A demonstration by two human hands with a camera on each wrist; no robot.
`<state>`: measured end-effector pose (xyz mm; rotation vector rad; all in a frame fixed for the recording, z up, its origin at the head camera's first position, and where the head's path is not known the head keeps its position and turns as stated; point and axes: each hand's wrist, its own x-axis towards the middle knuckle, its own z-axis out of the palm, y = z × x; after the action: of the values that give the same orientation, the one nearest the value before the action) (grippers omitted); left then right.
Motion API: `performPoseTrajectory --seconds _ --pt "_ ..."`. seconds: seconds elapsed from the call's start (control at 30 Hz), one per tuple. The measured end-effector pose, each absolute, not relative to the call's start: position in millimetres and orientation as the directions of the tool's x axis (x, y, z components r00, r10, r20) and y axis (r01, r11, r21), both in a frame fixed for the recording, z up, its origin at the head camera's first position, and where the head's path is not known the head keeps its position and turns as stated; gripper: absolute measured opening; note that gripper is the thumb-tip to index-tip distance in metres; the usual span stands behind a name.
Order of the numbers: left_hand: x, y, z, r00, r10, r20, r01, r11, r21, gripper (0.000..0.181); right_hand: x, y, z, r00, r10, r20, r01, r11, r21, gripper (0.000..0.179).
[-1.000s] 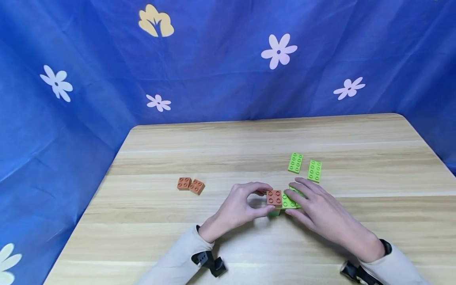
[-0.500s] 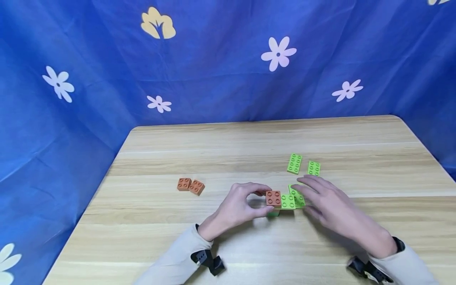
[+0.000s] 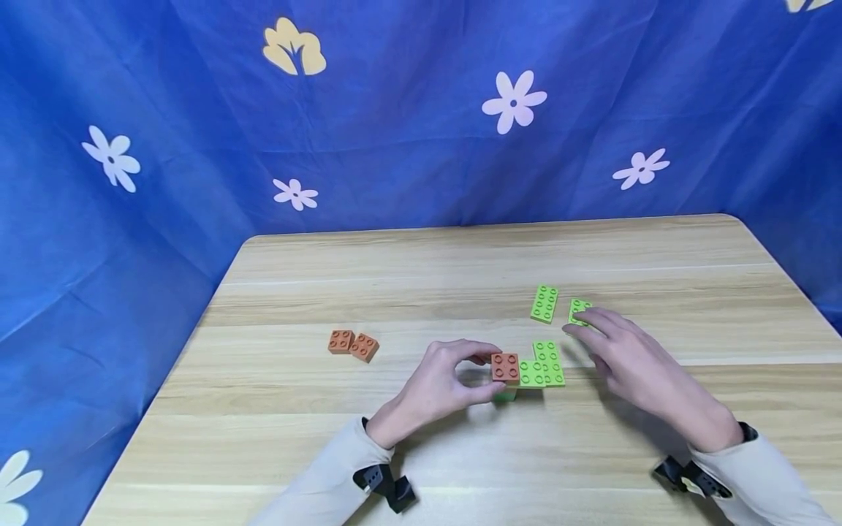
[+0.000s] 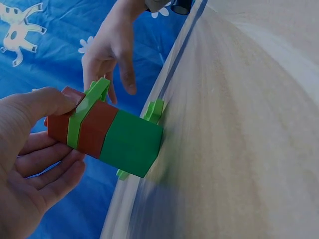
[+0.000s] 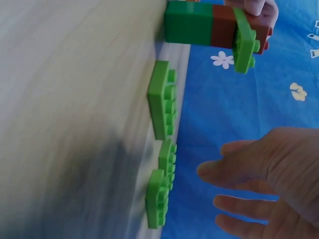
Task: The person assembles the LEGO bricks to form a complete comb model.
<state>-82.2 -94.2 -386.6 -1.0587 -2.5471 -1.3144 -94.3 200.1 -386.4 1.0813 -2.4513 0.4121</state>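
Observation:
My left hand [image 3: 447, 380] pinches the top reddish-brown brick [image 3: 505, 367] of a small toy brick stack between thumb and fingers. Below that brick a light green plate [image 3: 532, 373] juts out to the right. In the left wrist view, another brown brick [image 4: 97, 128] and a dark green block [image 4: 130, 144] form the lower part, with the block at the table. My right hand [image 3: 634, 365] hovers right of the stack, fingers loosely bent and holding nothing. Its fingertips overlap a loose light green plate [image 3: 579, 310] in the head view. Another loose plate [image 3: 554, 363] lies beside the stack.
A further light green plate [image 3: 544, 304] lies behind the stack. Two loose brown bricks, one square-on [image 3: 341, 342] and one turned brick [image 3: 365, 348], sit together at the left on the wooden table [image 3: 263, 431]. A blue flowered cloth [image 3: 395, 146] hangs behind.
My right hand has left the stack and moved right and slightly away, uncovering the jutting plate and the loose one beside it. The left hand keeps its hold on the stack in the same place.

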Motion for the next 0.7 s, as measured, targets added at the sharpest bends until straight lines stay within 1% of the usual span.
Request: performPoseTrajectory --seconds 0.2,0.43,0.6,0.7 --pt "-82 -95 -388 -0.757 0.538 0.371 0.612 0.385 0.690 0.039 -98 203 -390 -0.613 -0.623 0.485 -0.745 0.660 -0.094 0.053" --pt "-82 -96 -388 -0.751 0.552 0.362 0.616 0.389 0.685 0.041 -98 200 -393 -0.627 -0.626 0.464 -0.745 0.656 -0.122 0.055" --pt "-81 -97 -388 -0.749 0.555 0.362 0.618 0.391 0.682 0.041 -99 194 -400 -0.594 -0.660 0.461 -0.777 0.620 -0.114 0.050" --pt "-81 -97 -388 -0.754 0.552 0.355 0.612 0.398 0.683 0.040 -101 190 -403 -0.579 -0.679 0.451 -0.790 0.604 -0.105 0.050"
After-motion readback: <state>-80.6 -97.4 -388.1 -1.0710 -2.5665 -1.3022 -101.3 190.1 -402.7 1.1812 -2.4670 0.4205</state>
